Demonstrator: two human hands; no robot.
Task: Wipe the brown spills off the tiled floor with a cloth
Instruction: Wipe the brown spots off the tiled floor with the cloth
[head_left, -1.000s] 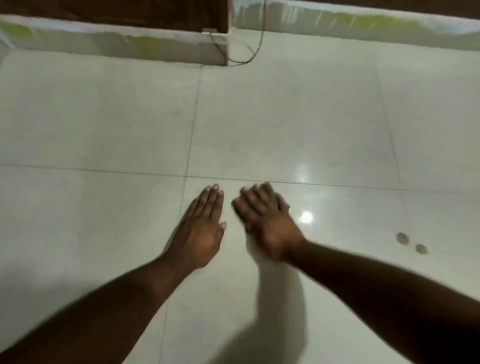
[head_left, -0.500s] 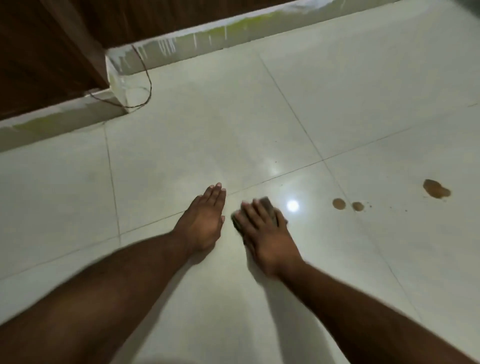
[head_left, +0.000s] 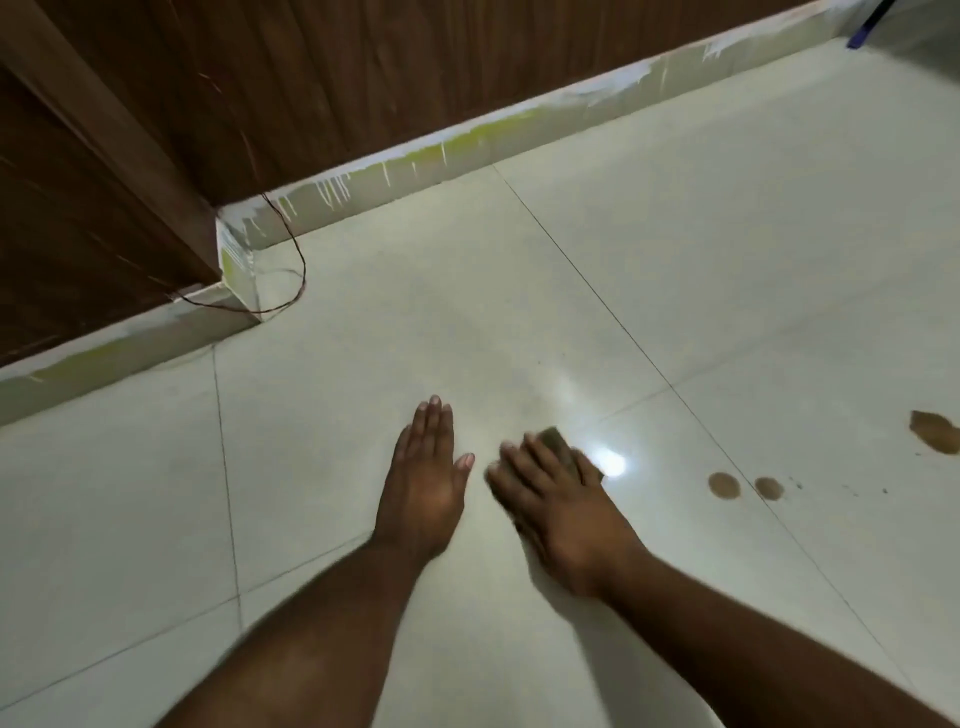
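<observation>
left hand (head_left: 423, 488): you are laying it flat on floor (head_left: 701, 260) for support | right hand (head_left: 556, 499): you are pressing cloth (head_left: 556, 441) down under straight fingers, likely for wiping | spills (head_left: 724, 486): waiting apart, to the right

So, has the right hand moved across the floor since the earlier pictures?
Yes. The right hand, pressing the cloth, has shifted right along the grout line, nearer the two round spots.

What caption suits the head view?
Right hand presses a cloth on the tiled floor; brown spills remain.
</observation>
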